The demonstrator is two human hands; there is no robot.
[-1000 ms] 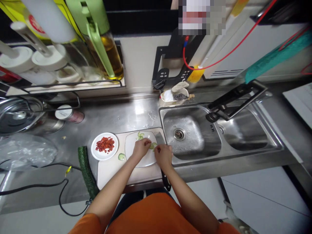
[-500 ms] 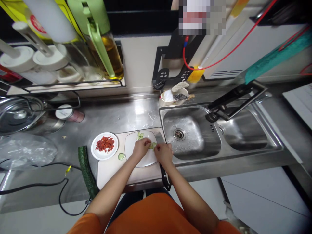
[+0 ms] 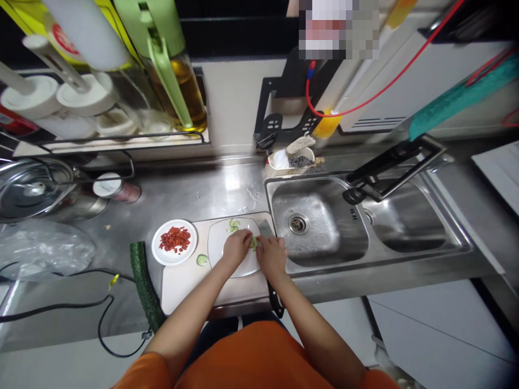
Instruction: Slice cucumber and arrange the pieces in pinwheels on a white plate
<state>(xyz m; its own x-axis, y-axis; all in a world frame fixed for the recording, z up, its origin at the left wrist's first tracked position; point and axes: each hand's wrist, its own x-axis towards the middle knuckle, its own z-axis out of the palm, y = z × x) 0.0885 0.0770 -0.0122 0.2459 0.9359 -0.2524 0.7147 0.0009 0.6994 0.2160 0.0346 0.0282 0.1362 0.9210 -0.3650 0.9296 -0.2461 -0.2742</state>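
Note:
My left hand (image 3: 236, 247) and my right hand (image 3: 271, 258) meet over the right side of a white square plate (image 3: 217, 237), fingers pinched on thin green cucumber slices (image 3: 253, 243) between them. A small fan of cucumber slices (image 3: 233, 225) lies near the plate's far edge. The plate rests on a pale cutting board (image 3: 182, 289), where a single cucumber slice (image 3: 201, 260) lies left of it. Along the board's right edge is a knife, its black handle (image 3: 276, 301) toward me and the blade partly hidden by my right hand.
A round plate of chopped red pieces (image 3: 175, 240) overlaps the board's left corner. A whole cucumber (image 3: 144, 286) lies farther left, beside a black cable (image 3: 57, 307). The double sink (image 3: 320, 221) with its black faucet (image 3: 377, 167) adjoins on the right. Bottles and jars (image 3: 170, 81) stand on a rack behind.
My right fingers have shifted slightly up and left, closer to my left hand over the cucumber slices. The things around have stayed in place.

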